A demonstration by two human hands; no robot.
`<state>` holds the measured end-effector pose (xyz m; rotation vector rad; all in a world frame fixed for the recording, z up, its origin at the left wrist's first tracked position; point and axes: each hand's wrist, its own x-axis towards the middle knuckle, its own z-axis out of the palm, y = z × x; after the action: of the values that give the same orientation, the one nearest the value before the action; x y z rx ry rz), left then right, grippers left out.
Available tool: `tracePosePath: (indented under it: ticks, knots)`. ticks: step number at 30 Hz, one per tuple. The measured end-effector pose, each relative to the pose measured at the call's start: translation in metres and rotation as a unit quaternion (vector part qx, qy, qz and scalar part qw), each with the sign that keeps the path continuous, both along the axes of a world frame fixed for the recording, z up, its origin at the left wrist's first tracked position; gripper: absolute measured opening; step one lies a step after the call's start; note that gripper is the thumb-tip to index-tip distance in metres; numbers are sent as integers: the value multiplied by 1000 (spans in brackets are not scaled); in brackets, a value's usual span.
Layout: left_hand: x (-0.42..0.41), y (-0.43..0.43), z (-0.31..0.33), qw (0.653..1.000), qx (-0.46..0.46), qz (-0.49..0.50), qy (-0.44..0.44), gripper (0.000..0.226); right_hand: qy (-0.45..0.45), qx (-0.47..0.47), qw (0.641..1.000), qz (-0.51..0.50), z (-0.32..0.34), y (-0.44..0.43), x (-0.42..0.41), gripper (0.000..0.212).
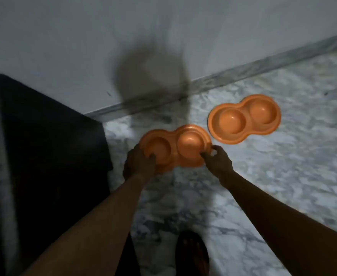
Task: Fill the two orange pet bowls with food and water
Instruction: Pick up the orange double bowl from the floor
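Two orange double-well pet bowls are in the head view. The nearer orange bowl [183, 145] is held by both hands above the marble floor; both its wells look empty. My left hand [138, 163] grips its left end, thumb inside the left well. My right hand [217, 160] pinches its right rim. The second orange bowl [245, 119] lies flat on the floor to the right, a little farther off, both wells empty and apart from the hands.
A dark, bulky piece of furniture [44, 156] fills the left side. A pale wall [163, 26] with a stone skirting [243, 74] runs behind the bowls. My sandalled foot [192, 253] stands on the grey-veined marble floor [273, 176].
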<state>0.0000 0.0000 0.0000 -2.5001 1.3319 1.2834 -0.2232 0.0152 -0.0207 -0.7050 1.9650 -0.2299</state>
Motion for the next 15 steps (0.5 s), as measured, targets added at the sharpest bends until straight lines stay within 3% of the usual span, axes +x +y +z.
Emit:
tracePosePath:
  ticks: [3,7,10,13,15]
  knots:
    - [0,-1,-58,999,-2,50,-4,64,68,-40,997,-17,-44,-2,11,58]
    - [-5,3,-80,993,-61,94,-29,52,74,-71,994,-28,-60,3,20,56]
    - [-10,6,-48,989,-74,129,-18,44,58,-89,993,-45,-34,3,14,45]
    - [-14,6,13,987,-103,121,-17,45,44,-111,990,-71,32,2,6,68]
    - [-16,1,68,986,-127,108,-24,54,31,-134,987,-83,98,0,0,69]
